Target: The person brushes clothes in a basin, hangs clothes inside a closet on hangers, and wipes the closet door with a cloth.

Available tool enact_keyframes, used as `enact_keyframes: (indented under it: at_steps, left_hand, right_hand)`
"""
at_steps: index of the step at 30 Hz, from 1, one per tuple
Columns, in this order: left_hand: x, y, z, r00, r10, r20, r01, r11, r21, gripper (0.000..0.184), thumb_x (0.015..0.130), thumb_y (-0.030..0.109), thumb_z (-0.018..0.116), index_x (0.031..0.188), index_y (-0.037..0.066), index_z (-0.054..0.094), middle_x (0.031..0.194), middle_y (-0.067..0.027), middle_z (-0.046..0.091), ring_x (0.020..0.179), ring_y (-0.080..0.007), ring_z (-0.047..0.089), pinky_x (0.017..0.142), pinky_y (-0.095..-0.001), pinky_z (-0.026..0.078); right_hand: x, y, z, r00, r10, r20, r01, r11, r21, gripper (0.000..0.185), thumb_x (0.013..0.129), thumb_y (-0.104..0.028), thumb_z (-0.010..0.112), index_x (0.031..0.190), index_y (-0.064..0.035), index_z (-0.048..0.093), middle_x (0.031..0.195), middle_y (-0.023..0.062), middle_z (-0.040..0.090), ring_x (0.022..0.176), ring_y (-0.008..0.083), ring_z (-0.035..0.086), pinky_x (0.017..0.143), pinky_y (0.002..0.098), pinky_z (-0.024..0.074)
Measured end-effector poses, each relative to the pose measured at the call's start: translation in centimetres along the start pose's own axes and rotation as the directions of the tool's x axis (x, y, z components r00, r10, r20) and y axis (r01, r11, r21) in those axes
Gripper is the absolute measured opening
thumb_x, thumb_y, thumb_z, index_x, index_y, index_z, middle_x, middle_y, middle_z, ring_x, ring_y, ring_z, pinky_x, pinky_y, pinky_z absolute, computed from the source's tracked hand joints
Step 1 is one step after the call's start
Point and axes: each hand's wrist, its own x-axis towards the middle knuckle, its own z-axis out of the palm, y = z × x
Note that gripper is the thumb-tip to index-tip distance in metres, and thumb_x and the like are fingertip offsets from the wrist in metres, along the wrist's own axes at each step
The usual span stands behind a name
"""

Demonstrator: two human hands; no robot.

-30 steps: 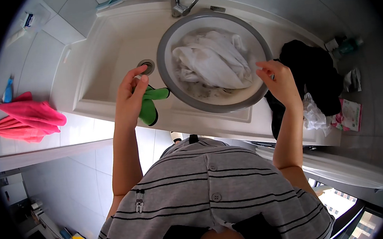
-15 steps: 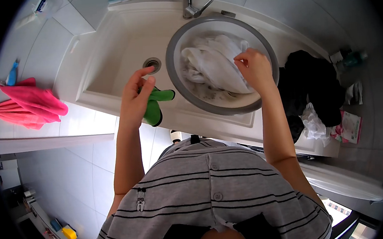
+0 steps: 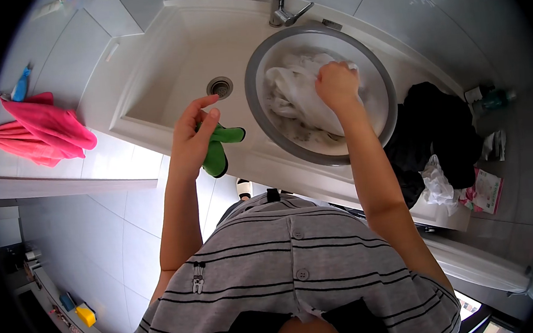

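A grey-rimmed basin point(image 3: 259, 126) stands in the white sink, holding a wet white cloth point(image 3: 292, 89) in shallow, murky water. My right hand point(image 3: 339, 87) is over the cloth with its fingers curled down and closed on the fabric, though the fingertips are mostly hidden. Left of the basin, my left hand point(image 3: 192, 135) hovers over the sink's front edge. A green cloth item with black edging point(image 3: 215, 155) hangs from it, gripped by the lower fingers, while the index finger and thumb stand apart.
The sink point(image 3: 165, 68) has a drain point(image 3: 219, 88) left of the basin and a faucet point(image 3: 280, 12) behind it. Black clothes point(image 3: 436, 134) and a crumpled white item point(image 3: 437, 181) lie at right. Pink towels point(image 3: 51, 130) hang at left.
My right hand has moved left and farther into the basin, from a pinch near its right side to a closed grip over the cloth. My left hand barely moves. The view has shifted slightly.
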Motion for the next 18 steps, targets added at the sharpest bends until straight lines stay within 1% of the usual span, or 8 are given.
enact_keyframes:
  at_steps: [2,4,6,7,9,13,15,18]
  left_hand:
    - [-0.1,-0.2,-0.1,1.000,-0.003,-0.004,0.003,1.000,-0.002,0.030,0.091,0.022,0.060,0.115,0.004,0.060,0.070,0.0045,0.045,0.067,-0.0046,0.042,0.061,-0.0211,0.034]
    - [-0.2,-0.2,-0.2,1.000,-0.022,-0.005,0.022,1.000,0.015,0.030,0.091,0.022,0.060,0.115,0.004,0.060,0.070,0.0045,0.045,0.067,-0.0045,0.042,0.061,-0.0212,0.034]
    - [0.0,-0.3,-0.3,1.000,-0.010,-0.005,0.010,1.000,0.020,0.030,0.091,0.022,0.060,0.115,0.005,0.061,0.070,0.0046,0.044,0.067,-0.0045,0.042,0.061,-0.0211,0.034]
    - [0.0,-0.3,-0.3,1.000,0.003,-0.004,-0.003,1.000,0.025,0.030,0.091,0.023,0.060,0.115,0.005,0.061,0.070,0.0046,0.044,0.067,-0.0045,0.042,0.061,-0.0210,0.034]
    - [0.1,0.0,-0.3,1.000,-0.001,-0.011,0.001,1.000,0.007,0.030,0.091,0.023,0.060,0.115,0.005,0.061,0.070,0.0047,0.044,0.067,-0.0045,0.042,0.061,-0.0209,0.034]
    - [0.1,0.4,-0.1,1.000,0.018,0.002,-0.018,1.000,0.004,0.030,0.091,0.022,0.060,0.115,0.005,0.061,0.070,0.0048,0.045,0.067,-0.0044,0.042,0.061,-0.0207,0.035]
    - [0.1,0.5,0.0,1.000,0.025,0.008,-0.025,1.000,0.006,0.029,0.091,0.022,0.060,0.115,0.005,0.061,0.070,0.0048,0.045,0.067,-0.0043,0.043,0.061,-0.0208,0.035]
    - [0.0,0.8,0.4,0.999,0.035,0.019,-0.035,0.999,0.005,0.029,0.091,0.022,0.060,0.114,0.005,0.061,0.069,0.0050,0.045,0.066,-0.0042,0.042,0.061,-0.0209,0.035]
  right_hand:
    - [-0.4,-0.6,0.2,0.997,-0.055,-0.052,0.055,0.999,-0.003,0.009,0.073,-0.017,0.063,0.070,-0.0123,0.070,0.079,0.0069,0.063,0.085,0.0251,0.058,0.074,0.0407,0.0446]
    - [-2.3,-1.7,-2.2,0.937,-0.292,-0.190,0.308,0.950,0.058,0.008,0.070,-0.017,0.064,0.069,-0.0115,0.070,0.075,0.0059,0.061,0.081,0.0242,0.057,0.071,0.0415,0.0420]
    - [-5.1,-3.3,-4.3,0.855,-0.513,-0.077,0.516,0.856,0.018,0.008,0.069,-0.014,0.063,0.071,-0.0106,0.070,0.071,0.0051,0.058,0.077,0.0243,0.055,0.068,0.0416,0.0400]
    - [-6.5,-3.2,-4.4,0.854,-0.515,-0.076,0.518,0.855,0.018,0.008,0.069,-0.014,0.063,0.071,-0.0106,0.070,0.071,0.0051,0.058,0.077,0.0243,0.055,0.068,0.0416,0.0400]
    - [-8.4,-2.4,-4.3,0.757,-0.640,0.136,0.604,0.763,0.230,0.009,0.070,-0.013,0.062,0.075,-0.0104,0.069,0.071,0.0054,0.057,0.078,0.0244,0.055,0.069,0.0413,0.0405]
    - [-8.1,1.3,-6.0,0.897,-0.441,-0.024,0.437,0.878,0.198,0.010,0.072,-0.012,0.064,0.079,-0.0097,0.070,0.071,0.0066,0.057,0.079,0.0259,0.055,0.069,0.0409,0.0419]
    - [-6.6,3.2,-6.6,0.972,-0.233,-0.030,0.226,0.895,0.385,0.011,0.073,-0.019,0.069,0.080,-0.0115,0.072,0.077,0.0075,0.061,0.084,0.0266,0.058,0.075,0.0428,0.0453]
    - [-3.7,4.7,-6.1,0.971,-0.221,-0.097,0.241,0.903,0.356,0.017,0.069,-0.019,0.073,0.084,-0.0112,0.073,0.078,0.0074,0.061,0.084,0.0265,0.058,0.073,0.0402,0.0458]
